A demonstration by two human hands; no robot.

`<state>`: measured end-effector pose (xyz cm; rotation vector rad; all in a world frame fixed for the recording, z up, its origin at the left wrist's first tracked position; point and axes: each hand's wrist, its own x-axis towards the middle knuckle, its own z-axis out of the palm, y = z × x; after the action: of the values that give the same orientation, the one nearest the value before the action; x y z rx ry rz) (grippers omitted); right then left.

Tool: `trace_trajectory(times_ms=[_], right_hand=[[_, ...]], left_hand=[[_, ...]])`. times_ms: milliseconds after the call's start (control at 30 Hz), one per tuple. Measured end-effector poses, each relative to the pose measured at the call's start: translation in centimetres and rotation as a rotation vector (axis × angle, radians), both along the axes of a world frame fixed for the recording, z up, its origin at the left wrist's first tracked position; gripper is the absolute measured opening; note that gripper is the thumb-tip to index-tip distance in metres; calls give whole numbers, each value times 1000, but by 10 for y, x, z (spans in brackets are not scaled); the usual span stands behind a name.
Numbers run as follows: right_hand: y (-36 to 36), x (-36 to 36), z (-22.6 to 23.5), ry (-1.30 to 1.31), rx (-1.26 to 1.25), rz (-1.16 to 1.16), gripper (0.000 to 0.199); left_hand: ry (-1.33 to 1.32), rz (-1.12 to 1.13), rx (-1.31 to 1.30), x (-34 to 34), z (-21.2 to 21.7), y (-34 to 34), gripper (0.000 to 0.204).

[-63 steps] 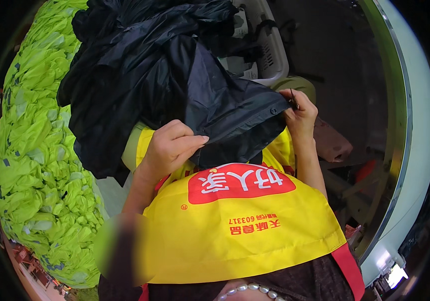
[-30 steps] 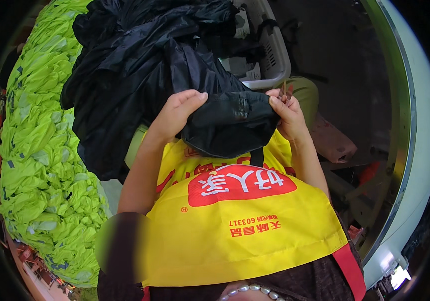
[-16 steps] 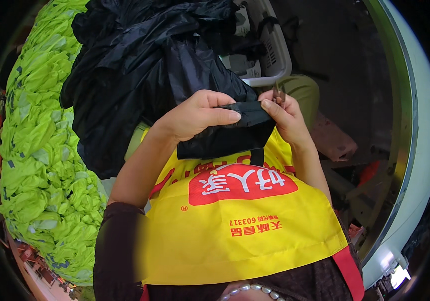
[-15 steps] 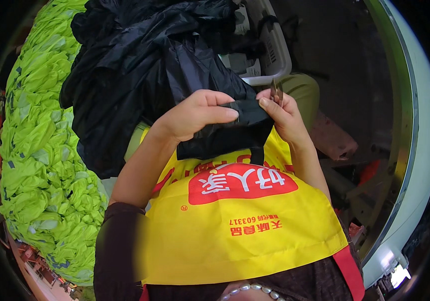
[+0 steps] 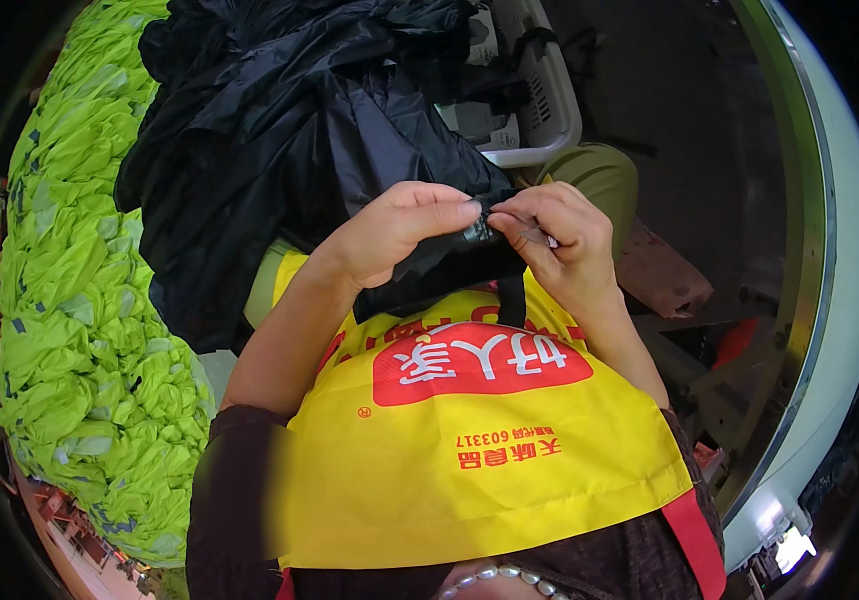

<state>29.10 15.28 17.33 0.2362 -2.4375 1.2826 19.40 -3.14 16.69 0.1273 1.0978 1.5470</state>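
A heap of thin, shiny black fabric [image 5: 279, 150], like a garment, lies across my lap. My left hand [image 5: 394, 230] is closed on it, pinching an edge between thumb and forefinger. Close beside those fingertips, my right hand [image 5: 564, 235] is closed too, with thumb and forefinger pinched at the same edge. Whether it grips cloth or a loose thread there is too small to tell. Tucked in its palm are small metal thread snips [image 5: 551, 241], mostly hidden by the fingers. A yellow apron [image 5: 379, 480] with a red patch covers my front beneath the cloth.
To the left rises a long pile of bright lime-green fabric pieces [image 5: 79, 330]. Beyond my knee stands a pale plastic basket [image 5: 549, 110] holding dark cloth and labelled pieces. At the right runs a curved-looking pale table edge [image 5: 844, 250]; a pinkish box-like object [image 5: 664, 275] sits below it.
My right hand has turned inward and moved left to my left fingertips. The snips' blades, upright above the hand before, now lie within it. The stretched strip of black fabric between the hands has shortened.
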Motion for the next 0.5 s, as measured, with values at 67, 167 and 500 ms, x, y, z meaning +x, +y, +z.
trace_trajectory(times_ms=[67,167,500], right_hand=[[-1,0,2,43,42,-1,12],[-6,3,5,-55,-118,-4,9],[23,17,13,-542,-593,111,17]], left_hand=[[22,60,-49,4,4,3,20],[108,114,-90,10,15,7,17],[-95,186,-94,10,14,4,14]])
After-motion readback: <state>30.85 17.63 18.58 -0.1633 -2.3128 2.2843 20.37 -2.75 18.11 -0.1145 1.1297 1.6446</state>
